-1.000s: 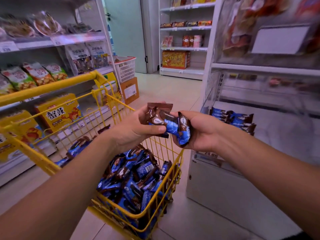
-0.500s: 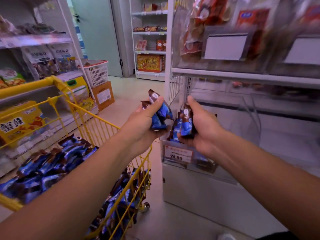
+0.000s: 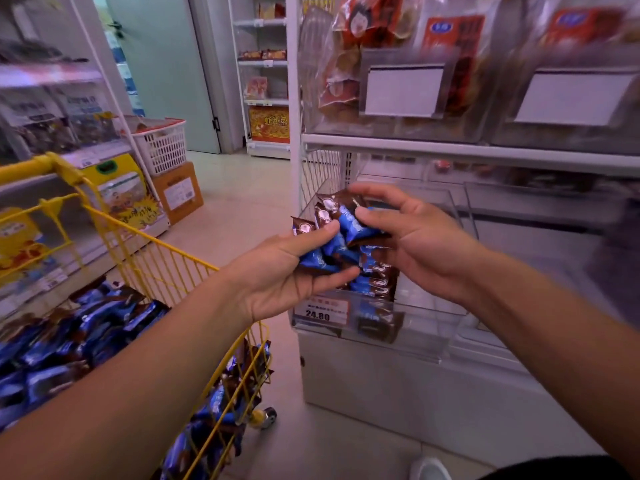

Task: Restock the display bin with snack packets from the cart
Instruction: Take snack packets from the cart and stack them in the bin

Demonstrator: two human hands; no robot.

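Both hands meet over the front left corner of the clear display bin point(image 3: 419, 348). My left hand point(image 3: 277, 275) grips a bunch of blue and brown snack packets point(image 3: 322, 258) between thumb and fingers. My right hand point(image 3: 415, 237) pinches more of these packets point(image 3: 346, 216) between thumb and forefinger, its other fingers spread loosely. Several packets point(image 3: 375, 284) lie in the bin behind a 24.80 price tag point(image 3: 325, 313). At lower left, the yellow wire cart point(image 3: 156, 254) holds a heap of the same packets point(image 3: 86, 327).
Above the bin, a white shelf point(image 3: 450, 147) carries clear bins of red snack bags. A white upright post point(image 3: 293, 133) stands at the bin's left. Across the aisle are shelves, a white basket point(image 3: 162, 147) and a cardboard box point(image 3: 180, 192). My shoe point(image 3: 429, 469) is on the floor.
The view has swung right, from the cart toward the bin. Both hands have carried packets from over the cart to above the bin, and my right hand's fingers have loosened and spread.
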